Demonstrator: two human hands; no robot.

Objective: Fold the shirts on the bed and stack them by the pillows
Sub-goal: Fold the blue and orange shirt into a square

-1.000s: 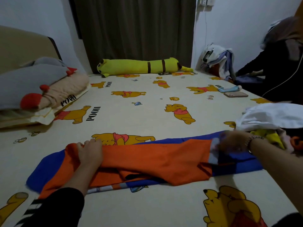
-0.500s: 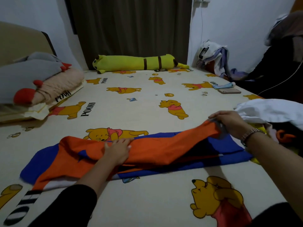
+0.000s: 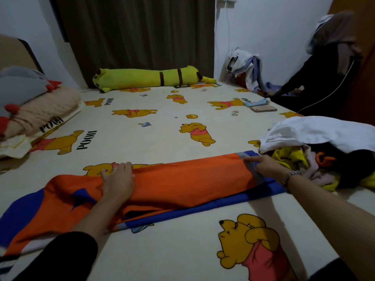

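Observation:
An orange and blue shirt (image 3: 182,185) lies spread across the bed (image 3: 162,142), close to me. Its orange side is folded over towards the far edge, with a blue strip showing along the near edge. My left hand (image 3: 118,179) rests on the orange cloth left of centre, fingers curled over the fold's far edge. My right hand (image 3: 263,166) holds the grey hem band at the shirt's right end, fingers pointing left. Unfolded shirts, white on top and yellow beneath, form a pile (image 3: 316,134) just right of that hand. The pillows (image 3: 40,112) are at the far left.
A long yellow plush bolster (image 3: 150,78) lies along the far edge by the curtain. A phone (image 3: 263,108) and a small blue item lie at the right edge. Another person in dark clothes (image 3: 334,82) sits at the right. More clothes (image 3: 245,67) heap in the back corner.
Both hands carried the orange side of the shirt away from me and laid it down flat. The right hand lifted the hem, then lowered it by the pile.

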